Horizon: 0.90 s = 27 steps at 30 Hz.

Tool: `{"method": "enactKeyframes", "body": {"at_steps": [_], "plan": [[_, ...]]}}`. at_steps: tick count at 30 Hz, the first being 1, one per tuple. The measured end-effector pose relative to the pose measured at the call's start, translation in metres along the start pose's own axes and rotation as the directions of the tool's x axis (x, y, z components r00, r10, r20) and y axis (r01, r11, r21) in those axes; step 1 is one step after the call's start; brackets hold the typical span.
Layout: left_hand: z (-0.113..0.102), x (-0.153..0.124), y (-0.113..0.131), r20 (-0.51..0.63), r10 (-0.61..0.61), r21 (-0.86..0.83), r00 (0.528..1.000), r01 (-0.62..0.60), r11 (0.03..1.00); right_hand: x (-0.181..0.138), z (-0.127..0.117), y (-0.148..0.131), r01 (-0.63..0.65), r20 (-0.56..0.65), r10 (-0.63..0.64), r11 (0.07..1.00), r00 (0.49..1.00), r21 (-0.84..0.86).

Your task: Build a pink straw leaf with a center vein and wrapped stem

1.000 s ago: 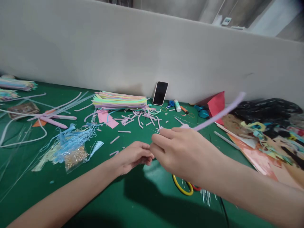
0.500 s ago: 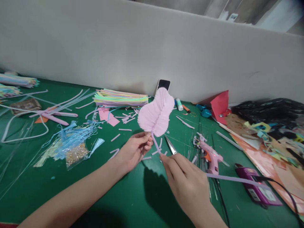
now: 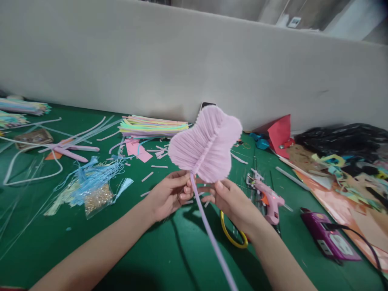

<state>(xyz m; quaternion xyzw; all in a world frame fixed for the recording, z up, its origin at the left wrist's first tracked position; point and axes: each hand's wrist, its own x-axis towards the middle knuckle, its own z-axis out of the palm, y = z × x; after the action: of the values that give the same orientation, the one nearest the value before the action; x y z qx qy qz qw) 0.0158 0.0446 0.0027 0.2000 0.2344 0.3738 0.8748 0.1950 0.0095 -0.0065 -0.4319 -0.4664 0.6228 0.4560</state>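
Observation:
A pale pink fan-shaped piece of pipe cleaners (image 3: 204, 147), with a ridge down its middle, is held up above the table. At its base my left hand (image 3: 172, 192) pinches it where a long lilac pipe cleaner (image 3: 207, 228) starts and trails down toward me. My right hand (image 3: 233, 202) has its thumb on the lower right edge of the piece and its fingers behind, partly hidden. Under my right wrist shows the yellow handle of scissors (image 3: 227, 232); their blades are covered.
Bundled pipe cleaners (image 3: 154, 125) lie at the back, with cut bits around them. Blue tassels (image 3: 93, 178) and a bag of gold beads (image 3: 97, 199) are at left. A pink glue gun (image 3: 268, 196) and a purple device with a cord (image 3: 329, 234) are at right.
My right hand has let go of the lilac pipe cleaner and moved up to the edge of the pink piece. The piece has turned and come closer; the scissors' yellow handle now shows.

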Motion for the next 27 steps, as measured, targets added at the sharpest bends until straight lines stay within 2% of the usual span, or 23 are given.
{"method": "enactKeyframes", "body": {"at_steps": [3, 6, 12, 20, 24, 27], "plan": [[0.000, 0.000, -0.004, -0.013, -0.030, 0.080, 0.999, 0.031, 0.996, 0.016, 0.003, 0.003, 0.076, -0.169, -0.066, 0.996, 0.983, 0.055], [-0.003, 0.001, -0.003, -0.051, 0.050, 0.226, 0.997, -0.037, 0.973, 0.025, 0.005, 0.003, 0.140, -0.288, -0.134, 0.990, 0.948, 0.003], [-0.001, -0.002, 0.005, -0.077, 0.196, 0.479, 0.978, -0.136, 0.867, 0.023, 0.007, -0.008, 0.161, -0.311, -0.192, 0.979, 0.931, -0.122], [0.007, -0.005, 0.003, -0.114, 0.391, 0.617, 0.913, -0.243, 0.748, 0.020, 0.017, -0.016, 0.140, -0.362, -0.208, 0.968, 0.909, -0.206], [0.005, -0.003, 0.004, -0.114, 0.427, 0.642, 0.897, -0.262, 0.720, 0.022, 0.020, -0.017, 0.117, -0.403, -0.199, 0.969, 0.893, -0.218], [0.004, -0.003, 0.005, -0.114, 0.494, 0.738, 0.862, -0.259, 0.623, 0.026, 0.022, -0.016, 0.122, -0.457, -0.213, 0.968, 0.863, -0.221]]}}
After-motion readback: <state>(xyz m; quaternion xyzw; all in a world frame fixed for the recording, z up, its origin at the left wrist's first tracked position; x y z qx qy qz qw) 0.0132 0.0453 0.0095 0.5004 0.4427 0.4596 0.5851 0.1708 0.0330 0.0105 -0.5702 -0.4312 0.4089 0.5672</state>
